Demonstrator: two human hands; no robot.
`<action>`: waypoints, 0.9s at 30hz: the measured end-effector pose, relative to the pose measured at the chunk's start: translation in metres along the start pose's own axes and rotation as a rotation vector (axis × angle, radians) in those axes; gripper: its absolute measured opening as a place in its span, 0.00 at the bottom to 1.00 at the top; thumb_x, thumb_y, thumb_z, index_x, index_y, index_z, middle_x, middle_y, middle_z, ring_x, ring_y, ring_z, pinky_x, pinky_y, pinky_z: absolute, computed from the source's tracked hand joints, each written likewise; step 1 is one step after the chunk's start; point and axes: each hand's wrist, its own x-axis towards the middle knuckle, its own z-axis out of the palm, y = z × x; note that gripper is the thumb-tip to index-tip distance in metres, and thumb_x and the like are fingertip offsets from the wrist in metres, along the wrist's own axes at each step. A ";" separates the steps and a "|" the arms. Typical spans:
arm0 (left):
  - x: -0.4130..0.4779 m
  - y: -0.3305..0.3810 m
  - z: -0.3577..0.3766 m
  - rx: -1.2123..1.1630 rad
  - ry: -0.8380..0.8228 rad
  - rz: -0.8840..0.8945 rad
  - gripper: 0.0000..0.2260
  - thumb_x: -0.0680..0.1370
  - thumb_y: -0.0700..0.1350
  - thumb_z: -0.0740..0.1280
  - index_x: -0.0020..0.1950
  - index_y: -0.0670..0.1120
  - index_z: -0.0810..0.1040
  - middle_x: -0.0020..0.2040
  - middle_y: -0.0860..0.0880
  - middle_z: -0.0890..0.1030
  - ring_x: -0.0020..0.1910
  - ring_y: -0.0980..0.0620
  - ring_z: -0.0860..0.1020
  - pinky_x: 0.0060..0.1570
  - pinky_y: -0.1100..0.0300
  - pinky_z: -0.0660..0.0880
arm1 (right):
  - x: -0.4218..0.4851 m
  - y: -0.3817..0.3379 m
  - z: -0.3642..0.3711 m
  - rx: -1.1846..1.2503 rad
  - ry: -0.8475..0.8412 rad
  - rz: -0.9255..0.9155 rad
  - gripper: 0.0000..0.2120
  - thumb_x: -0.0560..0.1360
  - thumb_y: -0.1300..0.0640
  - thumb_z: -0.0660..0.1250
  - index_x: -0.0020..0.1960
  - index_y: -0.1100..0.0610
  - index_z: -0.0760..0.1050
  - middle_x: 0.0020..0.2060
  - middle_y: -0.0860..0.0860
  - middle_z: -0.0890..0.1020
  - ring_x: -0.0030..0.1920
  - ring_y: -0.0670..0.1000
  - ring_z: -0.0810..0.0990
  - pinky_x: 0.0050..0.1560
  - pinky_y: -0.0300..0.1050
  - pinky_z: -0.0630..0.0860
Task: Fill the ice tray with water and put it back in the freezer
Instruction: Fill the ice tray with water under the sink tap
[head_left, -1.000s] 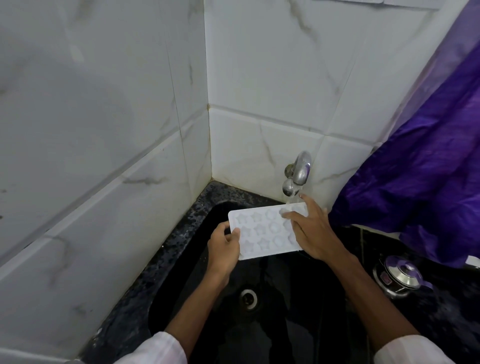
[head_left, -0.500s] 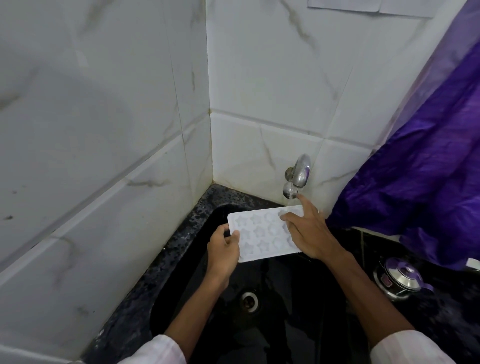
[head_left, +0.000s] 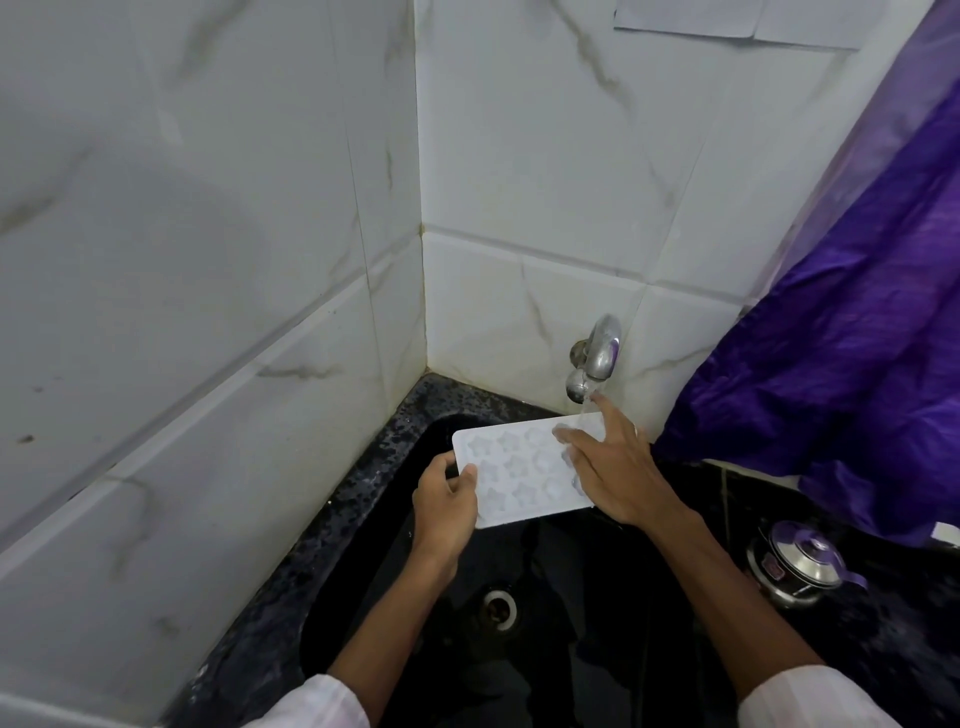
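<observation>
- Little has shifted since the earlier frame: the ice tray (head_left: 519, 467) stays under the tap (head_left: 597, 353), both hands keep their places, and only our view has tipped up a touch, so a paper sheet (head_left: 727, 18) now shows high on the far wall.
- We see the left hand (head_left: 447, 499) gripping the tray's near left corner, thumb on top and fingers curled beneath.
- Our right hand (head_left: 618, 473) lies spread over the tray's right end, fingers fairly straight, one fingertip stretched up into the water stream (head_left: 586, 410); we cannot tell whether any digit hooks underneath.
- We hold the tray roughly level above the black sink (head_left: 571, 597), its far right corner beneath the spout, well above the drain (head_left: 500, 609).
- Filling looks under way, we judge: water is landing at that far right corner, yet we cannot tell how many star moulds hold water.
- Left to do, as we read it: spread water across the remaining moulds, shut the tap, then carry the tray level to the freezer, which is not in view.
- Off to the right, a steel pot (head_left: 800, 564) sits on the dark surface (head_left: 909, 623) below a purple cloth (head_left: 857, 338).
</observation>
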 end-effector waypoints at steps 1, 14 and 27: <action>0.000 0.000 0.000 0.001 -0.002 0.000 0.08 0.83 0.43 0.62 0.61 0.46 0.77 0.48 0.47 0.84 0.45 0.50 0.84 0.47 0.47 0.83 | 0.000 0.000 -0.001 -0.003 -0.001 0.006 0.15 0.81 0.53 0.57 0.65 0.45 0.74 0.76 0.59 0.54 0.72 0.60 0.57 0.70 0.65 0.57; 0.011 0.006 0.008 -0.029 0.037 0.006 0.07 0.83 0.42 0.61 0.59 0.45 0.77 0.46 0.51 0.82 0.44 0.54 0.83 0.40 0.58 0.81 | -0.003 -0.004 -0.011 0.187 0.156 0.056 0.12 0.80 0.54 0.56 0.59 0.53 0.74 0.72 0.55 0.60 0.65 0.57 0.68 0.66 0.60 0.69; 0.017 0.010 0.011 -0.071 0.058 -0.007 0.05 0.83 0.43 0.61 0.56 0.48 0.76 0.50 0.47 0.83 0.48 0.51 0.83 0.39 0.60 0.79 | -0.005 0.000 -0.007 0.089 0.133 0.001 0.11 0.79 0.54 0.57 0.55 0.49 0.77 0.72 0.59 0.61 0.70 0.60 0.62 0.68 0.62 0.65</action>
